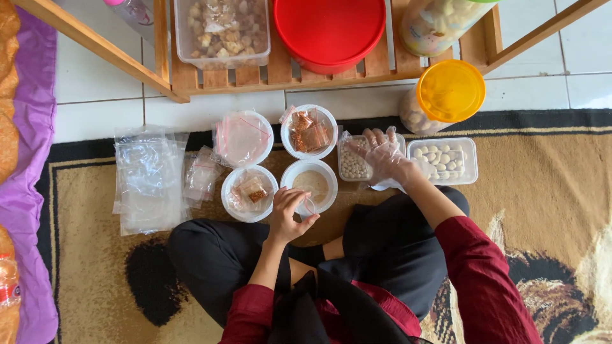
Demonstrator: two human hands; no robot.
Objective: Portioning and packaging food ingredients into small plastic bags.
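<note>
I sit cross-legged on a patterned rug. My left hand [290,213], bare, pinches a small clear zip bag [308,205] over a white bowl of beige powder [310,183]. My right hand [384,156], in a thin clear plastic glove, reaches into a rectangular clear tub of small round pale pieces [352,164], fingers spread. Beside it stands another clear tub of pale lumps [443,160]. Three more white bowls hold small bags: one with filled brown packets [309,132], one with empty bags [242,138], one with a single filled packet [250,192].
A stack of empty clear bags [148,178] lies at my left. A jar with a yellow lid [446,94] stands behind the tubs. A wooden shelf [280,71] holds a red lid, a clear tub of snacks and a jar. Purple cloth [25,191] runs along the left edge.
</note>
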